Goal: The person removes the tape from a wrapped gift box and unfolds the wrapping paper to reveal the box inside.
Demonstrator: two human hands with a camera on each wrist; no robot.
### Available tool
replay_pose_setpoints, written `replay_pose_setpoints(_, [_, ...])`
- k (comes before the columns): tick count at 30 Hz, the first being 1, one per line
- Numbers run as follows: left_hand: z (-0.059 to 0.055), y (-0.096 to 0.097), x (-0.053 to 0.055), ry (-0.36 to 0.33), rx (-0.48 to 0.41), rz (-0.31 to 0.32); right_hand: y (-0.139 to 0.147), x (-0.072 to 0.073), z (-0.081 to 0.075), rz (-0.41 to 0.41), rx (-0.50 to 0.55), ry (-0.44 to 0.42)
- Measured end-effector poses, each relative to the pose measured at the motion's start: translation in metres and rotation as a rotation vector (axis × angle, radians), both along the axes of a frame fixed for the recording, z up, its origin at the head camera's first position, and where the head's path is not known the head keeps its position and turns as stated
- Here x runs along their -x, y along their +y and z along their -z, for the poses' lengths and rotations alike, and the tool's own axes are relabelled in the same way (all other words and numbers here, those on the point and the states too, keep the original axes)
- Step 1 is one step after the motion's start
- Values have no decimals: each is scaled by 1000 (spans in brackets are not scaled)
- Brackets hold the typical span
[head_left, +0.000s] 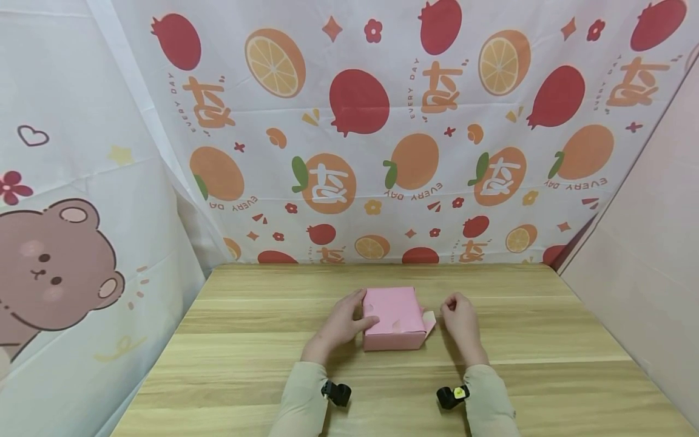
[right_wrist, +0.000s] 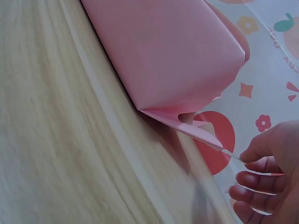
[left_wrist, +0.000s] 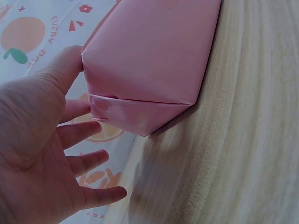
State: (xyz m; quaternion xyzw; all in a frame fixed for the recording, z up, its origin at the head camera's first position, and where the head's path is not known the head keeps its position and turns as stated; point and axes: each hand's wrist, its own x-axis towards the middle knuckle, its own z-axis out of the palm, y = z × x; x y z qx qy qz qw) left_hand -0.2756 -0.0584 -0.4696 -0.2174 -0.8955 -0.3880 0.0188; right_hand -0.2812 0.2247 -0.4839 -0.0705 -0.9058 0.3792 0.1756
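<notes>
A box wrapped in pink paper (head_left: 390, 312) sits on the wooden table. My left hand (head_left: 343, 318) rests against its left end, thumb on the top and index finger touching the side; in the left wrist view the other fingers spread straight beside the folded end (left_wrist: 135, 114). On the right end, a loose paper flap (right_wrist: 187, 127) stands out from the box, its pale inner side showing. Between thumb and index finger, my right hand (head_left: 461, 321) pinches a thin whitish strip of tape (right_wrist: 232, 155) that runs from the flap's tip.
Behind the table hangs a white cloth (head_left: 306, 121) printed with fruit, and a bear-print cloth (head_left: 54, 267) hangs at the left. Black wrist cameras (head_left: 337, 393) sit on both sleeves. The wooden table (head_left: 240, 340) extends around the box.
</notes>
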Motion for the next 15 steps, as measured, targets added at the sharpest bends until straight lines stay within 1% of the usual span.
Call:
replay_pose_setpoints(2, [0, 0, -1, 11, -7, 3, 1, 0, 0, 3, -6, -8])
replay_pose_setpoints(4, [1, -1, -1, 39, -1, 4, 1, -1, 0, 3, -11, -14])
replay_pose_setpoints(6, [1, -1, -2, 36, -5, -1, 0, -1, -1, 6, -12, -22])
replay_pose_setpoints(9, [1, -1, -2, 5, -7, -22, 0, -2, -2, 7, -13, -28])
replay_pose_setpoints(10, [0, -1, -2, -20, -17, -30, 0, -2, -2, 8, -11, -29])
replay_pose_setpoints(12, [0, -1, -2, -43, -14, -45, 0, -1, -3, 8, -10, -28])
replay_pose_setpoints(15, [-1, -1, -2, -64, -10, -65, 0, -1, -3, 9, -8, -16])
